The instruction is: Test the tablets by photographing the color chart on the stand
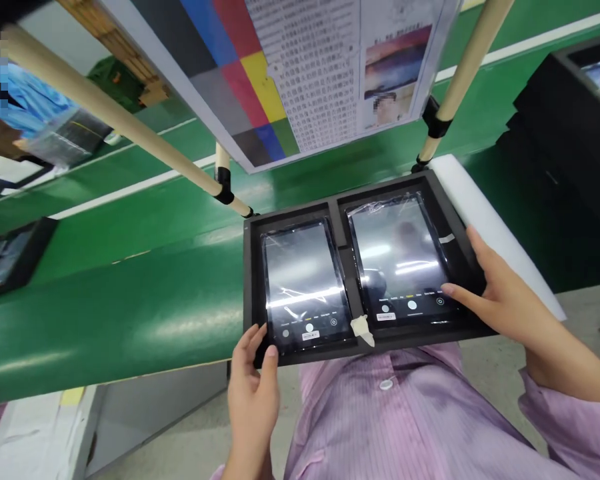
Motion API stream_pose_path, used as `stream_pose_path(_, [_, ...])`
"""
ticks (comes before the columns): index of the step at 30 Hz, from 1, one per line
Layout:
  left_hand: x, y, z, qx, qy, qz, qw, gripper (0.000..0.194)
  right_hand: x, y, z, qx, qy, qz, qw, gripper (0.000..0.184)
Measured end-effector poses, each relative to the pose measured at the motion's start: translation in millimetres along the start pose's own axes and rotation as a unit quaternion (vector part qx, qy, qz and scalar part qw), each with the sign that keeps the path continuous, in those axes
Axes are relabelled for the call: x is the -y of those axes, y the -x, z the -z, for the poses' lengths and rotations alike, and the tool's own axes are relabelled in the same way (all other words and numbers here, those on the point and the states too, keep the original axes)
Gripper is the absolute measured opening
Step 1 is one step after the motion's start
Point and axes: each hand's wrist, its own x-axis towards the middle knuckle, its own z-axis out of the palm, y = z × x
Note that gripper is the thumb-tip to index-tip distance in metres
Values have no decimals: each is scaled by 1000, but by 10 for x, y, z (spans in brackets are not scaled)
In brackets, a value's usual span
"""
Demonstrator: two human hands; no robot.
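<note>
A black tray [341,220] rests on the edge of a green conveyor belt [130,300] and holds two tablets side by side. The left tablet [303,283] and the right tablet [405,257] both show a camera app under glossy film. My left hand [253,393] grips the tray's near left corner, thumb at the left tablet's lower edge. My right hand [490,283] holds the tray's right side, with a fingertip touching the right tablet's lower right corner. A small white tab [363,330] sticks up from the tray's front divider.
A colour and text test chart [300,73] hangs above the belt on cream tube posts [105,110]. White foam [485,213] lies right of the tray. Stacked black trays [570,133] stand at the far right, another tray [10,257] sits at the left. A person in blue is at the upper left.
</note>
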Motion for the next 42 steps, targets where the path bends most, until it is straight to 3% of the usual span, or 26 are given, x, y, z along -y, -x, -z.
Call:
stream_pose_path(3, [-125, -70, 67, -48, 199, 71, 976, 30, 27, -10, 0, -20, 0, -21, 1000, 94])
stream_pose_path(5, [-258, -159, 87, -32, 281, 112, 953, 38, 93, -27, 9, -52, 6, -20, 998, 92])
stream_pose_path(10, [-549, -366, 21, 97, 316, 231, 915, 65, 376, -69, 39, -100, 0, -3, 995, 84])
stream_pose_path(14, [-615, -419, 1, 118, 353, 257, 892, 78, 469, -84, 9, -93, -24, 41, 995, 77])
stream_pose_path(19, [-692, -392, 171, 151, 422, 161, 879, 56, 615, -57, -61, -79, -31, 179, 980, 60])
stream_pose_path(23, [-837, -335, 196, 187, 495, 88, 844, 44, 944, 42, -147, -76, -106, 324, 937, 53])
stream_pose_path(25, [-906, -311, 134, 201, 524, 72, 824, 43, 1083, 62, -221, -103, -182, 353, 912, 57])
stream_pose_path(28, [-972, -294, 1, 206, 558, 58, 802, 41, 1198, 1, -340, -99, -378, 309, 867, 54])
stream_pose_path(32, [-972, -294, -183, 183, 579, 29, 794, 39, 1285, -135, -392, -15, -600, 188, 778, 52])
stream_pose_path(34, [-941, -292, -271, 149, 577, 2, 803, 40, 1334, -165, -368, 28, -638, 178, 749, 49])
stream_pose_path(37, [-871, -270, -386, 66, 538, -102, 834, 43, 1388, -171, -335, 42, -646, 194, 737, 44])
stream_pose_path(40, [-812, -219, -451, 20, 396, -250, 883, 71, 1390, -177, -341, 52, -634, 198, 745, 48])
stream_pose_path(42, [-796, -175, -471, -11, 255, -303, 918, 97, 1374, -188, -353, 63, -626, 194, 752, 51])
